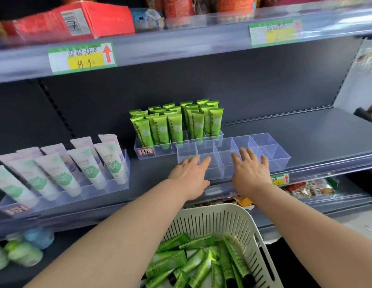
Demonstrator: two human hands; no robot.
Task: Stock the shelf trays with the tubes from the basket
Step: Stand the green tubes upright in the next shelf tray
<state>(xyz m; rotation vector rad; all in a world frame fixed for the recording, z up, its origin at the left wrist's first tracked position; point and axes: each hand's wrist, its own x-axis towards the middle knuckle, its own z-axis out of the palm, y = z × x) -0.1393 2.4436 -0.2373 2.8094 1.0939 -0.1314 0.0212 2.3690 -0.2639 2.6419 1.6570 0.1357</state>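
On grey shop shelf (305, 129), flat empty hands (189, 175) (250, 173) at clear empty tray (280, 161)

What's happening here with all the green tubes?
A person is stocking a shop shelf. Their left hand and right hand reach with straight fingers to an empty clear tray at the front of the shelf, and neither hand holds a tube. Just behind it, the filled tray has standing green tubes in it. Down below, the white basket holds many loose green tubes waiting to go in.
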